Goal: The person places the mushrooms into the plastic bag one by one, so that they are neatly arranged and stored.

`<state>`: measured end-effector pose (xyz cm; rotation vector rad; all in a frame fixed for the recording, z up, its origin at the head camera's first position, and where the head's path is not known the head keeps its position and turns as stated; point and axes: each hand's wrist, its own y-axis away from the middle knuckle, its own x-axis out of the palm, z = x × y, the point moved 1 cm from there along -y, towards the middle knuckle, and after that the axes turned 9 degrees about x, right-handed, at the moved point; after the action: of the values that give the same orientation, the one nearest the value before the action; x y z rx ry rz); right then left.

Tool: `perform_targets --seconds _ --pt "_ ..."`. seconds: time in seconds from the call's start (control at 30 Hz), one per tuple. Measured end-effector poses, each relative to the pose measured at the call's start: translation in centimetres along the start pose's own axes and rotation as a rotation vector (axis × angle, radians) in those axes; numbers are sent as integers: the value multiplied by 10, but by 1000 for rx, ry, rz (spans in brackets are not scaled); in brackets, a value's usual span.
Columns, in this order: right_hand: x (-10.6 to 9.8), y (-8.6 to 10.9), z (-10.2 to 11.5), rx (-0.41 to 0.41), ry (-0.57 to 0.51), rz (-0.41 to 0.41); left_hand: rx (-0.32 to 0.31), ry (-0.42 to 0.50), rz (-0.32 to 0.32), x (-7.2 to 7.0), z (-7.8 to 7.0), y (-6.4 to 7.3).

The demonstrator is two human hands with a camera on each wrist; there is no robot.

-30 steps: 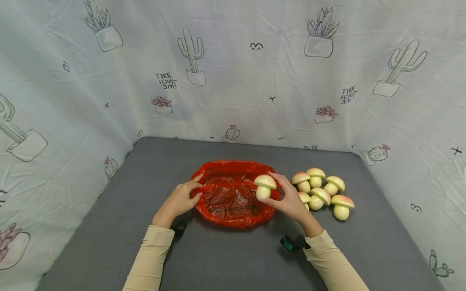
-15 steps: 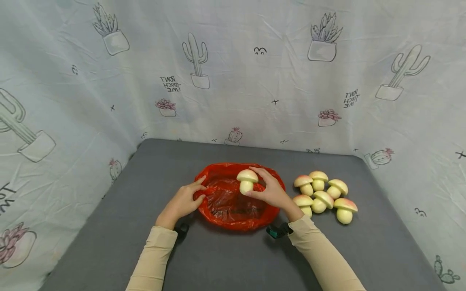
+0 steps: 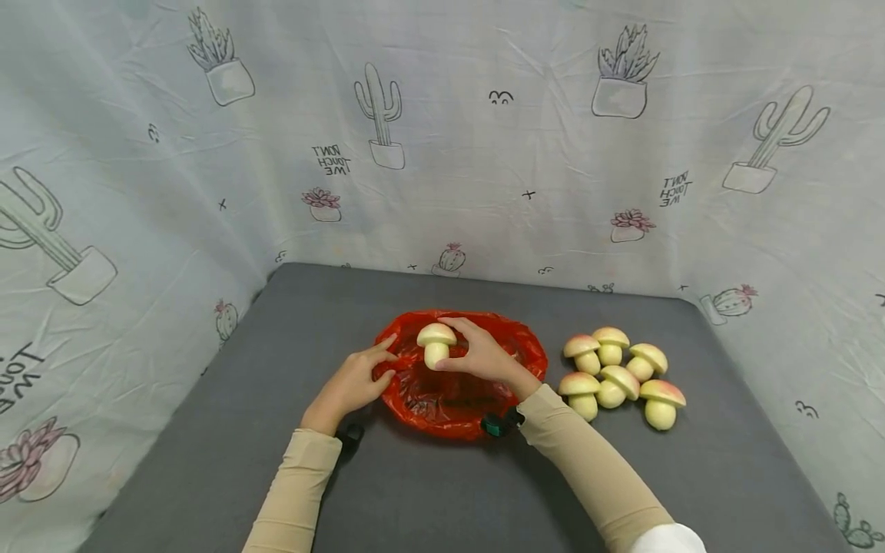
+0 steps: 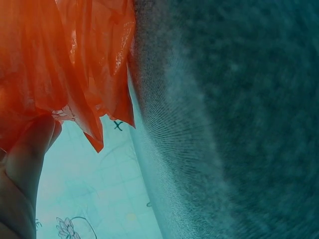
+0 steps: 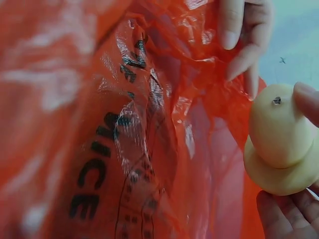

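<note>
1. We see a toy mushroom [image 3: 435, 346] above the mouth of the red plastic bag [image 3: 449, 432], nearer the bag's left side, cap up and stem down.
2. We find the right hand [image 3: 478, 355] reaching over the bag from its right side, clamped on that mushroom, thumb at the stem and fingers at the cap.
3. At the bag's left rim, we see the left hand [image 3: 356, 378], its thumb and fingers spread a little apart from each other and holding the plastic.
4. Within the bag, we notice black lettering [image 5: 92, 174] on the crinkled film.
5. To the bag's right, we count six more toy mushrooms [image 3: 618, 380], clustered closely, with yellow stems and reddish-tinged caps.
6. Beneath the bag, we see a dark grey tabletop [image 3: 442, 499].
7. In front of the bag, we see two beige sleeves [image 3: 588, 465].
8. Beyond the bag hangs a white cactus-print cloth [image 3: 449, 153].
</note>
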<state>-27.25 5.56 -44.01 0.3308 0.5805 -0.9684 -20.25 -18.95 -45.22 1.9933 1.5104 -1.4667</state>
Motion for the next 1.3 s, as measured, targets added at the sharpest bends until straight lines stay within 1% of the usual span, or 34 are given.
perform_targets --seconds 0.1,0.27,0.57,0.7,1.3 --pt "6 -8 3 9 25 31 2 7 0 0 0 -1" --pt "14 -20 4 13 103 76 -5 13 12 -1 -1 -2" --pt "32 -33 -3 38 131 117 1 17 22 0 -2 -1" --pt "38 -36 -5 24 142 134 7 14 18 2 -1 0" --pt "48 -41 -6 -35 198 124 -13 5 7 3 -1 1"
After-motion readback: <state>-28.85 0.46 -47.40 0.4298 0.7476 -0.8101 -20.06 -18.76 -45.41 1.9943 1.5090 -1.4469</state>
